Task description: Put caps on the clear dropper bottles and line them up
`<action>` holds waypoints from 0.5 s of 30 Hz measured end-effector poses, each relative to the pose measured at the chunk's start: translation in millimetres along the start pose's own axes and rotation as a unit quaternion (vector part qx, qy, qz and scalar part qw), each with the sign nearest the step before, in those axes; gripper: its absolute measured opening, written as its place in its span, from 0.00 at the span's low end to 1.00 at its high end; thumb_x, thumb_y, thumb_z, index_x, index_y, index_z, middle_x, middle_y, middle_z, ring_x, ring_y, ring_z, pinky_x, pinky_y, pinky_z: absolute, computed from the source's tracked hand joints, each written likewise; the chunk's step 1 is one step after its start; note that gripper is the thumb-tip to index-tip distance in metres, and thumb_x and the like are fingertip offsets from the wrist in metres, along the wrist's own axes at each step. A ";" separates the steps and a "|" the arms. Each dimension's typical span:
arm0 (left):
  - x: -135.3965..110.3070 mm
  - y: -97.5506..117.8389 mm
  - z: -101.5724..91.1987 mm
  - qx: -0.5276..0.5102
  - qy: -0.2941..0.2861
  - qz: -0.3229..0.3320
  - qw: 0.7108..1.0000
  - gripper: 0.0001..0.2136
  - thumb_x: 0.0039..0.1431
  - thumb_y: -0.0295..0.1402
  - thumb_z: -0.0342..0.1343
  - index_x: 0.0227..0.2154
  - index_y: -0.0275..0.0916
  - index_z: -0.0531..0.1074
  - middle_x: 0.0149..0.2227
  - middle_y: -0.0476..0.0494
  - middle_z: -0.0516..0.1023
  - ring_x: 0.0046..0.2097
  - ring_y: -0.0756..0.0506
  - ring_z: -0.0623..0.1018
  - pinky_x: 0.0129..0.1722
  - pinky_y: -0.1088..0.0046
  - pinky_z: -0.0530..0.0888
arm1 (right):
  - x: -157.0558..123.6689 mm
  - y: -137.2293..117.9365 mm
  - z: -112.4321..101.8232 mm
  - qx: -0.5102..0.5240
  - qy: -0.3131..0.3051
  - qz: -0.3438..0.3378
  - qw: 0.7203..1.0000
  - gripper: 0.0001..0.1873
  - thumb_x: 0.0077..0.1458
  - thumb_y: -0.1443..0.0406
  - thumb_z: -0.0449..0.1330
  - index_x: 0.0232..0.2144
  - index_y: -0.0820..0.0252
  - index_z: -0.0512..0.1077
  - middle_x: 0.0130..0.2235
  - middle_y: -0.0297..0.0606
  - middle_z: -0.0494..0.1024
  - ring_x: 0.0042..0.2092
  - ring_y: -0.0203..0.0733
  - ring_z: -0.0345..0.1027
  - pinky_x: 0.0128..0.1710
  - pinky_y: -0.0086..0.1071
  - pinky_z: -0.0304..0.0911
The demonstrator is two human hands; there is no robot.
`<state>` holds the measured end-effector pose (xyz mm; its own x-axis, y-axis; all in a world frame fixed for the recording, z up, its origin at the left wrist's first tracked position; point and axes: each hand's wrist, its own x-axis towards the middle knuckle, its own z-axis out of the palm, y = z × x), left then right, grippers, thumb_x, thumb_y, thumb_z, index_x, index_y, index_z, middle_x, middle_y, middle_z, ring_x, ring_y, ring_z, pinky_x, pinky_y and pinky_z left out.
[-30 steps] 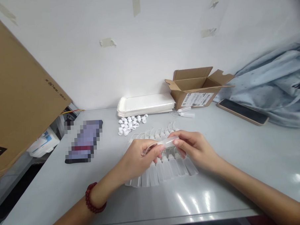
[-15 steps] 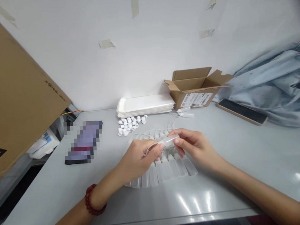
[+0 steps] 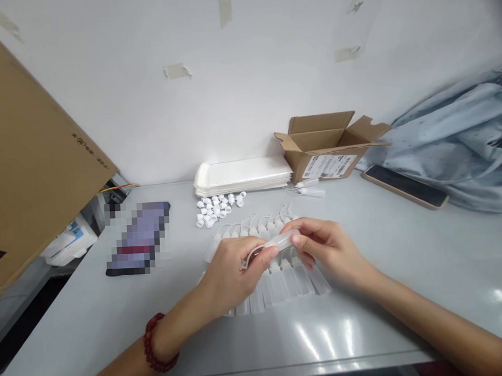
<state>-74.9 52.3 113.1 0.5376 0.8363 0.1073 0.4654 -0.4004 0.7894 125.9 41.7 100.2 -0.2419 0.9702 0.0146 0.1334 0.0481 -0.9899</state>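
Between my two hands lies a small translucent plastic bottle (image 3: 284, 240) with a thin curved tube at its left end. My left hand (image 3: 238, 271) grips the tube end between thumb and fingers. The other end is pinched by my right hand (image 3: 320, 243). Beneath and behind the hands, several similar translucent bottles (image 3: 286, 283) lie in two rows on the grey table (image 3: 388, 293), many with thin tubes. My left hand hides part of these rows. A cluster of small white caps (image 3: 218, 209) lies behind them.
A stack of white padded envelopes (image 3: 242, 174) and an open cardboard box (image 3: 328, 157) stand by the wall. Two more bottles (image 3: 311, 192) lie before the box. A phone (image 3: 404, 187) rests beside blue fabric (image 3: 448, 135) at right; a pixelated dark device (image 3: 140, 237) lies left.
My left hand has shifted slightly right along the bottle, its thumb covering more of it. My right hand keeps its grip. The view has moved a little.
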 end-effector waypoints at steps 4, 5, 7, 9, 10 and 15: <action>-0.6 -6.4 5.2 0.107 0.043 0.113 0.987 0.15 0.65 0.33 0.48 0.22 0.37 0.64 0.21 0.53 0.64 0.24 0.53 0.63 0.26 0.75 0.61 | 1.9 -0.3 0.5 0.032 0.001 0.031 0.999 0.14 0.56 0.55 0.58 0.32 0.63 0.71 0.16 0.26 0.60 0.18 0.31 0.54 0.19 0.27 0.55; -0.8 -8.7 6.2 0.129 0.054 0.148 0.979 0.14 0.65 0.32 0.47 0.22 0.37 0.64 0.21 0.53 0.63 0.24 0.53 0.62 0.25 0.75 0.60 | 2.6 -0.2 0.6 0.045 0.000 0.038 0.998 0.14 0.55 0.55 0.59 0.32 0.63 0.71 0.16 0.26 0.60 0.18 0.30 0.54 0.18 0.27 0.55; -1.4 -13.1 7.2 0.172 0.077 0.211 0.959 0.13 0.65 0.30 0.47 0.23 0.37 0.64 0.20 0.53 0.61 0.23 0.53 0.60 0.23 0.75 0.59 | 4.0 0.6 0.6 0.071 -0.006 0.047 0.996 0.14 0.54 0.55 0.60 0.30 0.63 0.71 0.16 0.25 0.59 0.17 0.30 0.53 0.17 0.26 0.54; -1.8 -16.5 7.6 0.216 0.093 0.253 0.938 0.13 0.66 0.30 0.47 0.24 0.37 0.64 0.20 0.53 0.60 0.23 0.52 0.58 0.22 0.74 0.58 | 5.1 2.4 0.3 0.092 -0.013 0.054 0.994 0.14 0.53 0.56 0.61 0.30 0.63 0.71 0.16 0.25 0.59 0.17 0.30 0.53 0.17 0.26 0.54; -1.8 -17.6 7.8 0.237 0.097 0.264 0.930 0.13 0.66 0.30 0.47 0.24 0.37 0.64 0.21 0.52 0.61 0.23 0.52 0.58 0.22 0.74 0.58 | 5.5 3.5 0.2 0.102 -0.017 0.059 0.993 0.14 0.53 0.56 0.61 0.30 0.63 0.71 0.15 0.25 0.59 0.17 0.29 0.53 0.17 0.26 0.54; 0.0 -18.1 9.3 0.259 0.082 0.246 0.930 0.13 0.66 0.31 0.46 0.25 0.35 0.67 0.21 0.50 0.65 0.23 0.51 0.62 0.23 0.74 0.61 | 6.2 7.3 0.6 0.144 -0.018 0.076 0.987 0.15 0.51 0.55 0.63 0.28 0.62 0.71 0.18 0.25 0.58 0.17 0.28 0.52 0.15 0.26 0.54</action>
<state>-76.8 56.1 93.2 0.6809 0.5323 0.5030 0.4894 -0.8417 0.2282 124.8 47.9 93.0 -0.2744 0.9518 -0.1371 -0.1058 -0.1716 -0.9795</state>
